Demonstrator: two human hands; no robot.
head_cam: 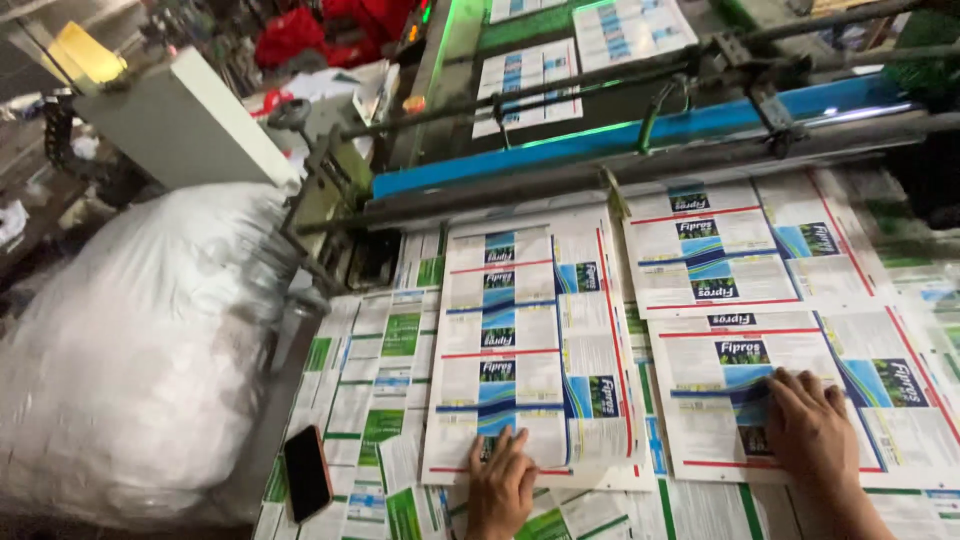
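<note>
My left hand (pixel 500 487) lies flat, fingers spread, on the near edge of a stack of white printed pouches (pixel 530 340) with blue, green and red markings. My right hand (pixel 808 425) rests palm down on a second stack of the same pouches (pixel 800 390) to the right, fingers pointing away from me. Neither hand grips anything. A further pouch stack (pixel 740 250) lies beyond the right one, close to the machine's outfeed.
A pouch-making machine with grey rollers (pixel 620 170) and a blue bar (pixel 640 135) runs across the back. More printed sheets (pixel 370 400) cover the table. A black phone (pixel 306 473) lies at the table's left edge. A big white plastic sack (pixel 140 340) stands left.
</note>
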